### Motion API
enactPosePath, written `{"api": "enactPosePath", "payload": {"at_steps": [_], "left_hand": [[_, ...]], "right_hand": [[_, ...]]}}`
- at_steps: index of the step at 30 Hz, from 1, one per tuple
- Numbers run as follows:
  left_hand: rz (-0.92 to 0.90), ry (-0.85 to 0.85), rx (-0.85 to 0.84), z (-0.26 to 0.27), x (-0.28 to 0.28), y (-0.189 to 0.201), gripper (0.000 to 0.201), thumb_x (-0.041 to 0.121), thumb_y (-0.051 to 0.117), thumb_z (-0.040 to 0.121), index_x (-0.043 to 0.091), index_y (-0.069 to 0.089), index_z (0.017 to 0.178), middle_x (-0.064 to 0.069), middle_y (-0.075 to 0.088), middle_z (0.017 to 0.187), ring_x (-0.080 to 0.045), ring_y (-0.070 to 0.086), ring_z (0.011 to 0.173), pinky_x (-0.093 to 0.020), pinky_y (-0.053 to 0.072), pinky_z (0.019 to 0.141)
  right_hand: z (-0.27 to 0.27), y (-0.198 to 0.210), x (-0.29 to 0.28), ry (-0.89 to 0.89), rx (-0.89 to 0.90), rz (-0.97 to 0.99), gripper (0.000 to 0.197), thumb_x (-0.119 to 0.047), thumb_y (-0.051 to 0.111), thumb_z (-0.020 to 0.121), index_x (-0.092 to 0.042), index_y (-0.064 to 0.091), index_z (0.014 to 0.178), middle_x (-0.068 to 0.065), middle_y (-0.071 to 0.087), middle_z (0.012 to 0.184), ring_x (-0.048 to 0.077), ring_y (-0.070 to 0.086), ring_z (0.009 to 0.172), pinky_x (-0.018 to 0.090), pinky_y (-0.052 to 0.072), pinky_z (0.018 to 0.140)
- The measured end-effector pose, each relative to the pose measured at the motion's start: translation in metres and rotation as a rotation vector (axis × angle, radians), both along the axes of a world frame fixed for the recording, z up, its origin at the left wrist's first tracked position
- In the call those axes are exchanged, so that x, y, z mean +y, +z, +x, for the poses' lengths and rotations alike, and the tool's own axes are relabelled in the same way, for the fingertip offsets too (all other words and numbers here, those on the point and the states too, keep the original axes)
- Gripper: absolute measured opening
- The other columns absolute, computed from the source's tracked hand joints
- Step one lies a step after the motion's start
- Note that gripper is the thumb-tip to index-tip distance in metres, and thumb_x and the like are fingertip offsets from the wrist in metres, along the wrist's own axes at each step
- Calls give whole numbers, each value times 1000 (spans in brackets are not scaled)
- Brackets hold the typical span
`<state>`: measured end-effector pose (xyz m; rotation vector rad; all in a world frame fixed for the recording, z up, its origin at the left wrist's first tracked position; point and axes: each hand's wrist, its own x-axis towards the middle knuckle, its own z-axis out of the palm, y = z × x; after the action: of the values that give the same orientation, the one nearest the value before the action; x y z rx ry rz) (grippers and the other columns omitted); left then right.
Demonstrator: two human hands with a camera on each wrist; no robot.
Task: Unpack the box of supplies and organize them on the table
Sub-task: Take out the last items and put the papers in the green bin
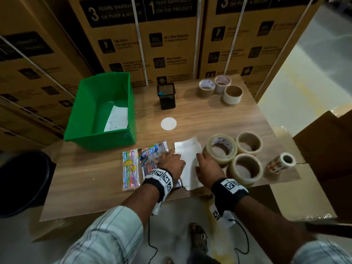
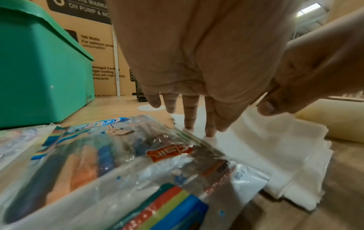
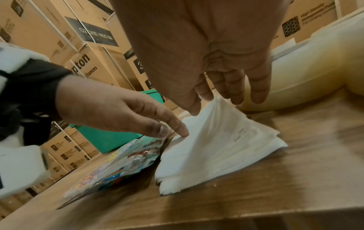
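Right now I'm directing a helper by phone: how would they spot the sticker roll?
Start at the wooden table and go to its right near corner. Beside three big clear tape rolls lies the sticker roll, on its side: smallest there, white-cored, with orange printed labels.

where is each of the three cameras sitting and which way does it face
Head: worn on the head, looks down at the table; both forearms, left hand and right hand show.
Left wrist: under the left wrist, looks along the palm to fingertips pressing the papers; the right hand's thumb shows.
Right wrist: under the right wrist, looks along the palm; the left hand shows too.
All three share the papers, pen pack and green bin.
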<state>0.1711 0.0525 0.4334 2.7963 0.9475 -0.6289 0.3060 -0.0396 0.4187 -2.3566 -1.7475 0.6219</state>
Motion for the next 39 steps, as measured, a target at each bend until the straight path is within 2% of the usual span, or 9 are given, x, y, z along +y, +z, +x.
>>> {"api": "enactPosePath", "payload": {"at_steps": [6,10,17,23,25,29,32,34,39], "left_hand": [[-22,7,-42,-3,6,-10,17,18,52,85,24,65,93,-3,54,117,-33,32,131,-51,22,112],[-1,4,-7,-7,-2,-18,30,22,46,92,27,58,119,-7,39,146,-36,19,143,-53,14,115],[-5,6,18,-9,-7,-19,38,24,37,97,22,47,134,-11,22,157,-36,13,146,-54,9,118],[-24,-6,67,-11,-6,-21,52,21,51,91,24,39,141,-13,14,159,-37,8,146,-55,7,119],[-54,59,-29,-12,-3,-10,43,26,46,93,25,46,136,-14,17,158,-38,11,146,-52,10,119],[-9,348,-422,-15,7,21,47,31,53,88,12,44,130,-14,37,138,-34,39,128,-44,36,108],[-212,633,-529,-15,21,42,63,49,49,87,8,38,134,-16,40,139,-34,43,127,-43,38,106],[-441,754,-661,-12,29,65,65,60,40,88,9,45,128,-14,51,135,-31,51,123,-40,40,106],[-698,860,-985,-7,39,118,52,51,35,98,12,57,124,-5,64,119,-20,59,106,-28,41,99]], "right_hand": [[-5,-13,4,-22,-8,-86,70,-30,56,86,-7,19,141,26,25,144,43,48,116,44,46,96],[-9,-12,4,-46,-10,-99,79,-35,55,88,-11,9,148,27,18,149,44,43,122,46,41,103],[-15,5,5,-171,229,182,72,-11,54,88,0,15,147,26,34,141,39,44,125,39,39,103],[-3,10,16,-354,262,-67,34,-13,54,88,-1,51,119,21,61,120,36,58,111,37,47,91],[0,17,18,-345,251,-63,29,-11,51,88,-1,54,114,20,62,117,36,58,109,37,47,88],[11,55,19,-373,264,139,27,-9,48,87,-5,52,113,16,64,109,35,59,101,36,46,79],[17,91,25,-382,390,301,20,-8,50,89,-7,53,109,7,59,98,25,55,89,28,36,71],[19,109,36,-355,478,405,17,-8,54,88,-7,54,105,7,61,100,24,56,90,29,39,73],[12,137,61,-344,865,399,26,-11,57,90,-17,52,115,7,63,119,22,62,104,46,51,93]]}}
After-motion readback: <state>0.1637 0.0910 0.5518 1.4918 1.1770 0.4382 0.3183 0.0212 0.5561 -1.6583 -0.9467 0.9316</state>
